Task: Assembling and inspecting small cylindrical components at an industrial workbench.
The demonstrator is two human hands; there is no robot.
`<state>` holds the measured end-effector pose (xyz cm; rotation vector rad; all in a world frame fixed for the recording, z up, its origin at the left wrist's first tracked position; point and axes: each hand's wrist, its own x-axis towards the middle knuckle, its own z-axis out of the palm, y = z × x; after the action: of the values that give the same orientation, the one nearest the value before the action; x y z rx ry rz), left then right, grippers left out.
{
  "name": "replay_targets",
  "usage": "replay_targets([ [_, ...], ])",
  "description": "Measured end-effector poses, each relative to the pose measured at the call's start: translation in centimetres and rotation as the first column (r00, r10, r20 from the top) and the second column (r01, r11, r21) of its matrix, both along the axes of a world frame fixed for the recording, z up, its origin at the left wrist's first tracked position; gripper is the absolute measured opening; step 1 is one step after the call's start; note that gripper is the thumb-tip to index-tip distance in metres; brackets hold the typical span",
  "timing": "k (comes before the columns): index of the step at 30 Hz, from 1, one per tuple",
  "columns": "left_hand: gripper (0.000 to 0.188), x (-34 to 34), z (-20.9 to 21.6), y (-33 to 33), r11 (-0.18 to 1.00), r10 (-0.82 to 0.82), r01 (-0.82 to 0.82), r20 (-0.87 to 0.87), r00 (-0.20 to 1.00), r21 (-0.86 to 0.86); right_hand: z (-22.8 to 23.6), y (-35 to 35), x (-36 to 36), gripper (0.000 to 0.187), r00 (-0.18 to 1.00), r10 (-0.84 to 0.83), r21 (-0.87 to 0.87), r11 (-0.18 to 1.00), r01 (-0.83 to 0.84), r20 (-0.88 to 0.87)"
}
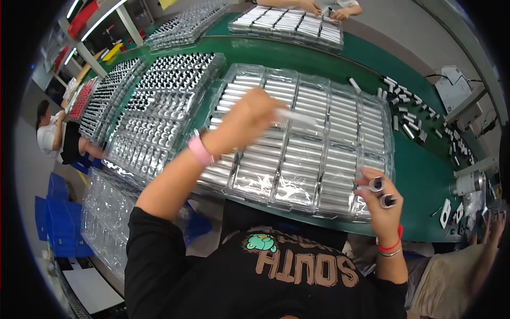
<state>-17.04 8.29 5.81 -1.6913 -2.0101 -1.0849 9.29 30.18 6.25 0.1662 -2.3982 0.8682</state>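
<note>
My left hand [254, 118] is raised over the middle of a clear plastic tray [390, 139] filled with rows of silver tubes [303, 165]. Motion blurs it, but its fingers look closed around one end of a whitish, elongated tube [297, 116]. At the tray's near right corner, my right hand [383, 207] is closed around two silver tubes [387, 201]. Their dark, open-looking ends point up toward me. The lower lengths of these tubes are hidden in the hand.
Left of the tray stands another clear tray [183, 119] with upright, dark-tipped pieces. Loose tubes [408, 101] lie scattered across the green table [414, 165] on the right. Across the table, another person's hands [324, 10] work over a further tray [287, 26]. Blue bins [61, 223] stand lower left.
</note>
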Motion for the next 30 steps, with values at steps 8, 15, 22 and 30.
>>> replay_targets([
  [8,0.021,-19.5,-3.2,-2.9,0.802,0.336,-0.427,-0.276,0.901,-0.417,-0.7,0.3,3.8,0.039,0.962,0.273,-1.000,0.018,-0.009,-0.004],
  [15,0.018,-17.6,-5.0,-2.4,0.760,0.263,-0.490,-0.487,0.833,-0.427,-2.2,0.3,3.2,0.043,0.967,0.248,-0.956,-0.267,0.121,0.053],
  [22,0.014,-7.0,0.9,-6.2,0.844,0.172,-0.051,0.180,0.968,-0.533,-2.7,-0.4,0.3,0.041,0.932,0.362,-0.865,-0.472,0.172,-0.012],
  [30,0.030,1.7,-2.6,-11.6,0.842,0.275,-0.152,0.170,0.946,-0.518,-3.9,-1.4,-2.7,0.038,0.861,0.506,-0.732,-0.607,0.310,-0.055],
])
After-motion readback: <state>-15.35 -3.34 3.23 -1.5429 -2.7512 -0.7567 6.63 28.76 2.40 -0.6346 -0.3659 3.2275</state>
